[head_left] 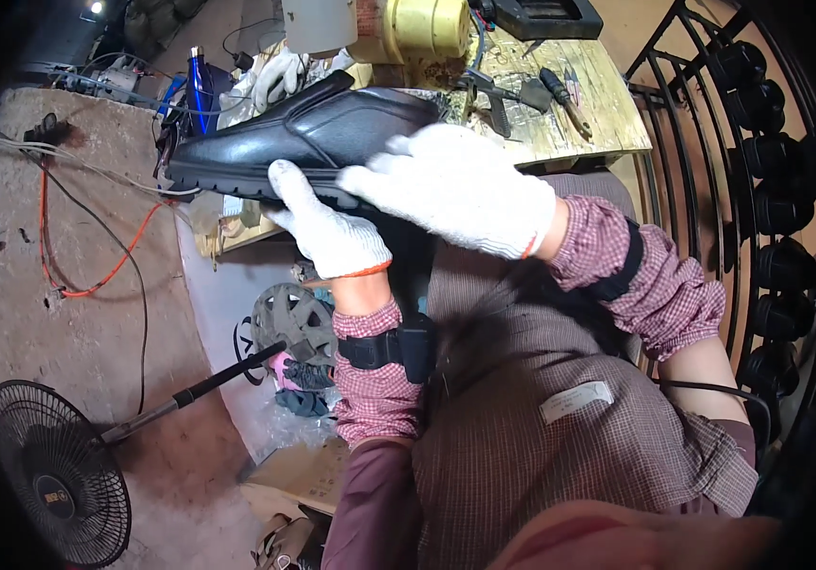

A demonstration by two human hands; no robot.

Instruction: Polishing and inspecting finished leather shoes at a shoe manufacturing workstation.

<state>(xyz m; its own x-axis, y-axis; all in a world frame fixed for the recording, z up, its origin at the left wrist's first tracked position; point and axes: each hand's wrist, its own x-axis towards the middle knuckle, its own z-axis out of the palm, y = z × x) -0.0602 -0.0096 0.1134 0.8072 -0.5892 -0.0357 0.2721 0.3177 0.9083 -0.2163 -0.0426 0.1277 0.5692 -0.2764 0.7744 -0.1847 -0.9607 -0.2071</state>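
Note:
A shiny black leather shoe (322, 133) with a ridged sole is held above the near edge of a worktable, its toe to the left. My left hand (330, 228), in a white knit glove, grips the shoe by its sole, thumb against the side nearest me; its other fingers are partly hidden. My right hand (465, 185), gloved likewise, lies against the heel half of the shoe. Its fingers are bent together and slightly blurred, and whatever they might pinch is hidden. The shoe's heel end is partly covered by this hand.
On the worktable (607, 119) lie a screwdriver-like tool (565, 100), a yellow container (427, 33) and a white glove (279, 78). A blue bottle (201, 95) stands left of the shoe. A black fan (56, 475) is lower left; a metal rack (688, 123) holds dark shoe-like items at right.

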